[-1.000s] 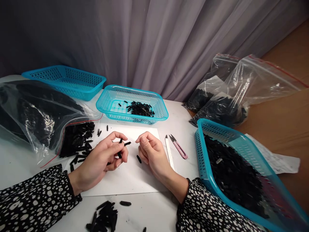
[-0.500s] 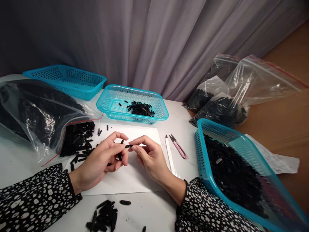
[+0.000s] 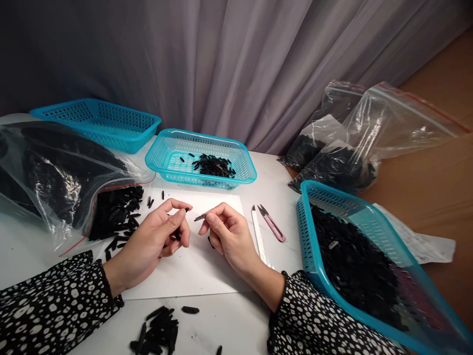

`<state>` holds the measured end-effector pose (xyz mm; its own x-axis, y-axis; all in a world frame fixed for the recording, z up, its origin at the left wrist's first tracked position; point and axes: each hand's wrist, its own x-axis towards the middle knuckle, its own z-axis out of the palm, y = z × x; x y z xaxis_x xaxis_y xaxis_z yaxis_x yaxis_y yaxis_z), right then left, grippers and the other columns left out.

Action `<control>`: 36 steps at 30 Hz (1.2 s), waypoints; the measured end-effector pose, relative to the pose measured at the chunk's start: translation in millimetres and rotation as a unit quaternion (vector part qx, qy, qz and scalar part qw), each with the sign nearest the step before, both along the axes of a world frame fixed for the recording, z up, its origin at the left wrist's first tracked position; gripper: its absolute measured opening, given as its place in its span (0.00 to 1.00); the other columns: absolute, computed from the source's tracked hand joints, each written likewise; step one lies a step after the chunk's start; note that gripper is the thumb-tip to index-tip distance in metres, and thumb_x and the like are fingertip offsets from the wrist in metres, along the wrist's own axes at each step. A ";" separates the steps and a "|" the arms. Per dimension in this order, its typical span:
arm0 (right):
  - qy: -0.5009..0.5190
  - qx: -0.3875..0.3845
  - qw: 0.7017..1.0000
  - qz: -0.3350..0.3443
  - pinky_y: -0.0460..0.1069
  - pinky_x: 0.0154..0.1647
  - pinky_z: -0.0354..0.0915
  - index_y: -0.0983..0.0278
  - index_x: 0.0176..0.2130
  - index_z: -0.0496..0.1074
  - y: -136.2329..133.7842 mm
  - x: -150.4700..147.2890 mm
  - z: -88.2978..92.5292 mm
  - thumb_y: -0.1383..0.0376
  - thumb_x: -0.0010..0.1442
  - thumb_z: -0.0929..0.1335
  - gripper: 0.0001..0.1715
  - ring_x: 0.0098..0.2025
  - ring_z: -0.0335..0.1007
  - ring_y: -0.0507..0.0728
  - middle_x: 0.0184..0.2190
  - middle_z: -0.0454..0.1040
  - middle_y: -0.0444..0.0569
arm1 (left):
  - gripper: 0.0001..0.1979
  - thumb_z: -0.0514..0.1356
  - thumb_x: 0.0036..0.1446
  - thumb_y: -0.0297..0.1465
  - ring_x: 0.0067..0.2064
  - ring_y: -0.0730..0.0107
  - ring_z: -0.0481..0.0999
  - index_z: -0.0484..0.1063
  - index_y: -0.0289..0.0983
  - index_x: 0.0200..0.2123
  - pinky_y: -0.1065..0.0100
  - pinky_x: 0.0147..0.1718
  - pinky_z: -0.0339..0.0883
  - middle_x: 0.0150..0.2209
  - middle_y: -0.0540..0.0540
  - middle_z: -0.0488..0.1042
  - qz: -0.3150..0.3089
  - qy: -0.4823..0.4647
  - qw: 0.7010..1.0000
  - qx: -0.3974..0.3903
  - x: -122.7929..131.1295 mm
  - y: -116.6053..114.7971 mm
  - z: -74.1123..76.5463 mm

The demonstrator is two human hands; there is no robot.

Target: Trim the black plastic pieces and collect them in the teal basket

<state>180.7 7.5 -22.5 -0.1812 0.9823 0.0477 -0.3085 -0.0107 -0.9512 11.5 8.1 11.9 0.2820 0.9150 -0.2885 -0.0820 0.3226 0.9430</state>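
Note:
My left hand (image 3: 158, 231) is closed around small black oblong pieces (image 3: 178, 235); one tip sticks out by the thumb and another shows under the fingers. Between thumb and forefinger of my right hand (image 3: 229, 231) is a thin dark strip (image 3: 200, 217) with a greyish face, pointing left. A further black bit shows beneath the right fingers. The hands are a little apart above a white sheet (image 3: 207, 276). A heap of black pieces (image 3: 118, 212) lies left of my left hand, and a smaller pile (image 3: 162, 330) lies nearer to me.
A blue basket (image 3: 158, 165) with some black pieces stands behind the sheet, another blue basket (image 3: 144, 143) back left. A fuller basket (image 3: 308, 246) is at right. Pink thread snips (image 3: 272, 224) lie beside a white strip-like tool (image 3: 258, 236). Plastic bags (image 3: 66, 172) flank both sides.
My hands have drawn apart; the strip that was between both hands' fingertips is now in my right hand alone, turned so its greyish face shows.

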 end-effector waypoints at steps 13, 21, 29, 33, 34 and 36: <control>0.079 -0.044 0.996 0.025 0.44 0.15 0.40 0.62 0.31 0.66 -0.4 2.2 3.7 0.59 0.62 0.66 0.10 0.14 0.51 0.45 0.24 0.75 0.42 | 0.13 0.53 0.62 0.32 0.21 0.76 0.57 0.64 0.41 0.50 0.74 0.18 0.43 0.23 0.53 0.71 -0.044 -0.032 0.998 -0.039 -1.0 -4.2 6.7; -0.044 0.056 0.997 0.010 0.46 0.21 0.47 0.60 0.41 0.76 -1.1 3.5 -1.2 0.60 0.60 0.72 0.09 0.20 0.46 0.48 0.19 0.54 0.34 | 0.13 0.51 0.65 0.34 0.21 0.74 0.53 0.60 0.43 0.52 0.72 0.19 0.44 0.21 0.55 0.69 -0.105 -0.001 0.994 0.022 -3.1 -6.9 1.5; -0.096 0.079 0.992 -0.012 0.47 0.25 0.49 0.60 0.36 0.80 -2.5 2.7 -0.2 0.62 0.58 0.73 0.05 0.21 0.48 0.49 0.17 0.55 0.35 | 0.12 0.50 0.66 0.33 0.23 0.75 0.52 0.61 0.44 0.52 0.73 0.21 0.46 0.22 0.57 0.63 -0.129 0.022 0.989 0.074 -7.9 -8.1 -8.0; -0.068 0.040 0.996 -0.030 0.47 0.23 0.49 0.62 0.34 0.79 -0.2 3.1 -2.2 0.59 0.57 0.73 0.08 0.19 0.48 0.48 0.16 0.57 0.35 | 0.16 0.54 0.58 0.26 0.23 0.77 0.53 0.64 0.42 0.50 0.73 0.20 0.44 0.27 0.55 0.65 -0.102 -0.032 0.994 0.028 -5.5 -5.1 -2.6; -0.059 0.030 0.997 -0.033 0.47 0.22 0.49 0.62 0.33 0.78 0.2 3.2 -2.2 0.58 0.57 0.73 0.09 0.19 0.48 0.48 0.16 0.57 0.35 | 0.16 0.55 0.58 0.26 0.23 0.78 0.53 0.65 0.42 0.49 0.73 0.19 0.43 0.28 0.55 0.65 -0.091 -0.036 0.995 0.025 -4.4 -4.0 -2.0; -0.041 0.014 0.998 -0.040 0.46 0.21 0.48 0.63 0.31 0.77 0.7 3.4 -1.7 0.56 0.56 0.74 0.12 0.18 0.47 0.47 0.16 0.57 0.35 | 0.13 0.56 0.60 0.28 0.21 0.81 0.52 0.66 0.41 0.49 0.73 0.19 0.42 0.30 0.54 0.68 -0.073 -0.035 0.996 0.028 -2.3 -1.9 -2.5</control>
